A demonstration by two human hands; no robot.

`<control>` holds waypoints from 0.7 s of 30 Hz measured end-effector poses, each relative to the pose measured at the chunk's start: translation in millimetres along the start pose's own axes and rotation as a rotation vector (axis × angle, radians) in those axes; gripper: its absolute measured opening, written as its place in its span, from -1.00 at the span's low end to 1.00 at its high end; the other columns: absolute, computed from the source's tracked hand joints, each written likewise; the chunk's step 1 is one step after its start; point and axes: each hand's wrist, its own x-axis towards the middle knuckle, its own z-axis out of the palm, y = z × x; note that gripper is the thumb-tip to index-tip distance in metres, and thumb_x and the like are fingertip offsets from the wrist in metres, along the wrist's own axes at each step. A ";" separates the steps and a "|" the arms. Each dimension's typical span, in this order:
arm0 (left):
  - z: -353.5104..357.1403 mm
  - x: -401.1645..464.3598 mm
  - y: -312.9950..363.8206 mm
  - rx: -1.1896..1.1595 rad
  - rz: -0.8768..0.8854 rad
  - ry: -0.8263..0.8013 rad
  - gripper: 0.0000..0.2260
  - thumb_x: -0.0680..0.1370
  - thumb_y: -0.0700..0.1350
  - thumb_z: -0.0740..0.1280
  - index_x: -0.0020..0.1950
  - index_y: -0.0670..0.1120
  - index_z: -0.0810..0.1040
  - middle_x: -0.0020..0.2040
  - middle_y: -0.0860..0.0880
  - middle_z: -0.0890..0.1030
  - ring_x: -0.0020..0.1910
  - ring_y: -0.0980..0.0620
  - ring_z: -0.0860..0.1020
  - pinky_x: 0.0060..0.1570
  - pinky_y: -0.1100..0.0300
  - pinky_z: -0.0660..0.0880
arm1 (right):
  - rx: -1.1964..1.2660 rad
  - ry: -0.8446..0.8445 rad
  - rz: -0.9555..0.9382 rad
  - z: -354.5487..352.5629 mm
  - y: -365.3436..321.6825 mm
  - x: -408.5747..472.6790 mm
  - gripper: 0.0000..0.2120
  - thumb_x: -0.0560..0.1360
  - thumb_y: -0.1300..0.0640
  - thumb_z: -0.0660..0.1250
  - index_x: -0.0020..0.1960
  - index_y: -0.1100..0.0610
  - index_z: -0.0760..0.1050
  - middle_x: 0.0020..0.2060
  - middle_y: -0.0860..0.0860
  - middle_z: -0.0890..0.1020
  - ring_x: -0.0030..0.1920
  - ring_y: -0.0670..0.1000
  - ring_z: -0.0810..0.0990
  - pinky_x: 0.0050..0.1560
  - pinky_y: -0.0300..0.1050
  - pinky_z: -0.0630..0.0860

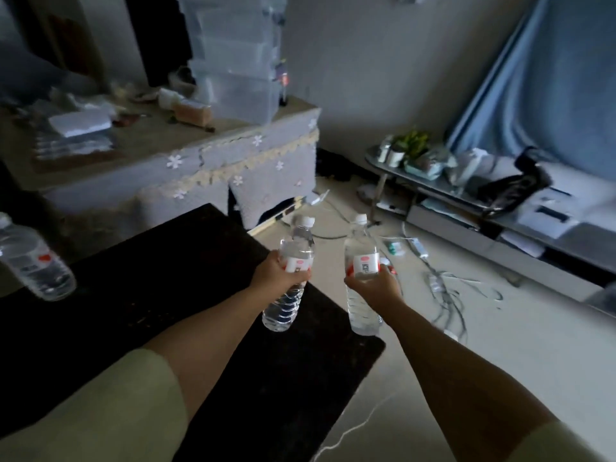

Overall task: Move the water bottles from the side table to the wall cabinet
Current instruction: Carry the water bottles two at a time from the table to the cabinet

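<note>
Above bench (140,295) right edge: left hand (278,273) grips bottle (290,281) mid-body, right hand (373,288) grips second bottle (361,281); both upright, likely for carrying. Third bottle (31,261) remaining at left edge.

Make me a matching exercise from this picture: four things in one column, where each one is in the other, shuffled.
Things:
1. bottle with blurred cap
2. bottle over the floor
3. third bottle
4. potted plants

Places:
A. on the low glass stand
B. at the picture's left edge, by the dark table
C. in the right hand
D. in the left hand

Pairs: 1-D, 2-C, 3-B, 4-A
</note>
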 end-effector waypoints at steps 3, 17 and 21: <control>46.7 -0.7 28.6 0.059 0.062 -0.099 -0.42 0.27 0.08 0.58 0.19 -0.06 0.49 0.07 -0.03 0.64 0.01 -0.03 0.62 0.06 0.11 0.55 | 0.057 0.102 0.069 -49.3 31.6 -6.6 -0.65 0.29 -0.05 0.49 -0.03 0.07 0.49 -0.20 0.00 0.65 -0.18 0.01 0.64 -0.22 -0.16 0.51; 323.7 -101.3 153.5 0.227 0.337 -0.608 -0.33 0.26 0.20 0.55 0.26 -0.03 0.45 0.16 -0.01 0.60 0.10 -0.05 0.58 0.11 0.04 0.55 | 0.087 0.572 0.332 -297.2 227.1 -93.7 -0.49 0.28 -0.08 0.53 0.09 0.16 0.49 -0.10 0.04 0.65 -0.07 0.08 0.64 -0.03 -0.04 0.58; 381.2 -136.5 177.3 0.251 0.419 -0.705 -0.30 0.23 0.22 0.55 0.28 -0.02 0.45 0.18 0.03 0.59 0.12 -0.05 0.57 0.12 0.09 0.52 | 0.097 0.636 0.363 -339.5 272.2 -127.7 -0.43 0.20 -0.18 0.50 0.08 0.10 0.48 -0.11 0.01 0.65 -0.09 0.03 0.65 -0.02 0.04 0.62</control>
